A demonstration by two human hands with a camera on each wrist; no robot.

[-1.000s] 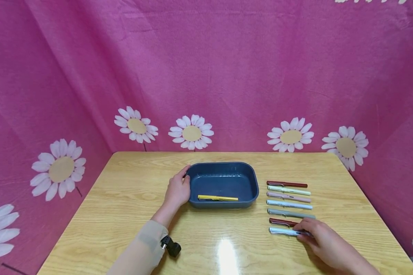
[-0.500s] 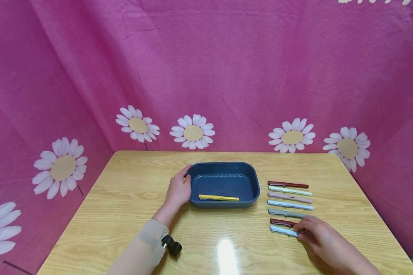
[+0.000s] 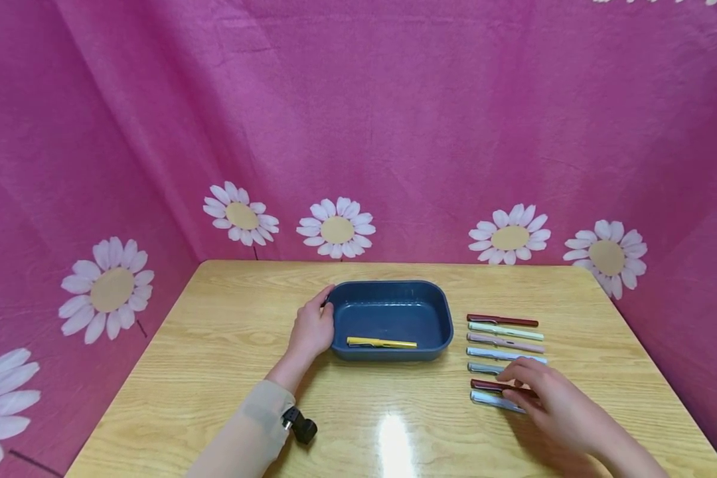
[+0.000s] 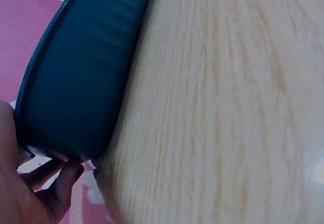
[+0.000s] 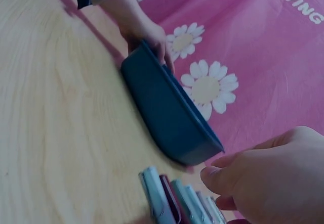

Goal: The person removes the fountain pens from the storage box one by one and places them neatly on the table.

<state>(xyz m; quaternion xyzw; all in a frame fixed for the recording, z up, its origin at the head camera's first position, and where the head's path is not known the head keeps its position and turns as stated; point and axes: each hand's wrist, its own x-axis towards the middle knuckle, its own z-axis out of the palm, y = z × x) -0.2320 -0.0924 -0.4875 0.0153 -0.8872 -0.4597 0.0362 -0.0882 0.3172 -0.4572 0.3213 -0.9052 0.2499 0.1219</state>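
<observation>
My left hand (image 3: 313,326) grips the left end of a dark blue rectangular tray (image 3: 388,355), also seen from the side in the left wrist view. A yellow pen (image 3: 382,343) lies in the tray along its near side. To the right, several capped pens lie in a column. My right hand (image 3: 552,401) is over the near end of that column, with finger and thumb apart on either side of a dark red pen (image 3: 484,385). Nearest me lies a pale blue pen (image 3: 496,401); beyond the dark red one is a grey-green pen (image 3: 482,368), partly hidden by the hand.
Farther up the column lie a light blue pen (image 3: 502,355), a pink pen (image 3: 504,342), a pale green pen (image 3: 506,330) and another dark red pen (image 3: 502,320). A pink curtain (image 3: 358,133) with daisies surrounds the wooden table (image 3: 227,345).
My right hand has come off the nearest pale blue pen, leaving it slightly tilted, and moved away from me to the dark red pen. My left hand stays on the tray.
</observation>
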